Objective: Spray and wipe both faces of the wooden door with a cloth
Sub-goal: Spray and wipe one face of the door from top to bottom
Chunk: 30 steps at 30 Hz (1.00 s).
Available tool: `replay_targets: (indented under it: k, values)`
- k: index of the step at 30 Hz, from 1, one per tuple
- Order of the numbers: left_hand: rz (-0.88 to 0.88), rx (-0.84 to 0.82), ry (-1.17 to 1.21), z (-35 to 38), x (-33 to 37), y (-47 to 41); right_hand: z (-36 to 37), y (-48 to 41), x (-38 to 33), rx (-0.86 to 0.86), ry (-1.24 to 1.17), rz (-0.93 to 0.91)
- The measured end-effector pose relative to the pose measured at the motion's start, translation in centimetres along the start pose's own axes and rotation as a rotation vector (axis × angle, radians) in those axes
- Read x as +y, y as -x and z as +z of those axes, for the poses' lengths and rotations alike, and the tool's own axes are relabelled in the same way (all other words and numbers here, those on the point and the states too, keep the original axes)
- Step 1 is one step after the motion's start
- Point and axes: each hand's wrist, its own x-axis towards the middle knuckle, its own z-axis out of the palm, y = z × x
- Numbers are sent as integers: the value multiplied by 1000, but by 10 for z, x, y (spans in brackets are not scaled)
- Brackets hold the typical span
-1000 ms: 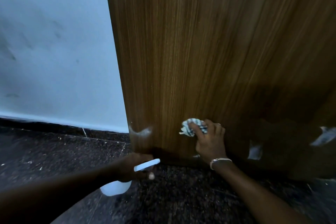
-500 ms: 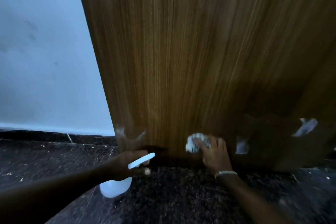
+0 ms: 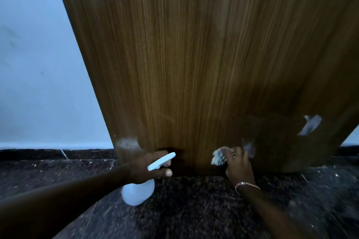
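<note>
The brown wooden door point(image 3: 194, 54) fills most of the view, its bottom edge meeting the dark floor. My right hand point(image 3: 238, 165) presses a crumpled white-and-blue cloth point(image 3: 219, 158) against the door's lowest part, right of centre. My left hand point(image 3: 147, 167) grips a pale spray bottle point(image 3: 138, 192) by its neck, the white trigger head point(image 3: 161, 161) pointing toward the door's base. The bottle body hangs below the hand over the floor. A wet sheen shows on the door near its lower left corner point(image 3: 127, 142).
A pale blue wall point(image 3: 38, 64) stands left of the door, with a white skirting strip point(image 3: 48, 144) at its foot. The floor point(image 3: 194, 209) is dark speckled stone with scattered white specks. Light reflections show on the door's lower right point(image 3: 310, 124).
My right hand has slid the cloth down to the door's bottom edge and a little to the right. My left hand with the bottle has stayed near the door's base.
</note>
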Motion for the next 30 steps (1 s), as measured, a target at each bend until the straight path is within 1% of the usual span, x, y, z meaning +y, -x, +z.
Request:
replay_targets:
  k: [1, 2, 3, 5, 7, 9, 11, 12, 13, 14, 16, 17, 19, 21, 23, 24, 25, 26, 29, 30]
  values:
    - [-5, -8, 12, 1, 0, -4, -18, -14, -8, 110, -96, 158]
    - [-9, -20, 20, 1, 2, -8, -33, -30, -19, 219, -180, 262]
    - [-13, -32, 23, 0, 3, -12, -49, -47, -31, 318, -238, 314]
    - [-17, -40, 35, 1, 5, -20, -70, -68, -54, 458, -274, 316]
    - [-20, -37, 91, 3, 6, -25, -68, -75, -66, 508, -314, 226]
    - [-23, -38, 171, 6, 6, -29, -44, -65, -65, 443, -261, 57]
    - [-19, -35, 193, 10, 8, -34, -9, -39, -52, 264, -112, -166]
    - [-9, -36, 180, 13, 10, -37, 8, -24, -40, 168, -39, -249]
    - [0, -46, 164, 14, 13, -38, 20, -10, -26, 92, 8, -282]
    - [9, -54, 158, 15, 15, -38, 26, 1, -12, 37, 16, -259]
    - [14, -59, 155, 14, 20, -39, 24, 10, 12, -19, -20, -72]
    - [18, -45, 160, 14, 22, -38, 20, 11, 21, -4, -61, 46]
    - [28, -18, 159, 14, 26, -37, 12, 6, 24, 64, -224, 290]
    - [36, -31, 137, 15, 34, -38, -4, -7, 14, 193, -475, 562]
    - [43, -47, 101, 19, 39, -38, -25, -27, 7, 370, -678, 812]
    - [45, -55, 88, 21, 41, -38, -37, -40, 5, 449, -735, 887]
    - [54, -67, 80, 23, 42, -38, -48, -51, 3, 518, -756, 897]
    - [64, -63, 84, 26, 45, -39, -57, -62, 0, 566, -747, 839]
    - [67, 34, 126, 38, 58, -46, -71, -76, -8, 639, -557, 410]
    - [60, 63, 160, 45, 63, -51, -71, -77, -7, 630, -489, 313]
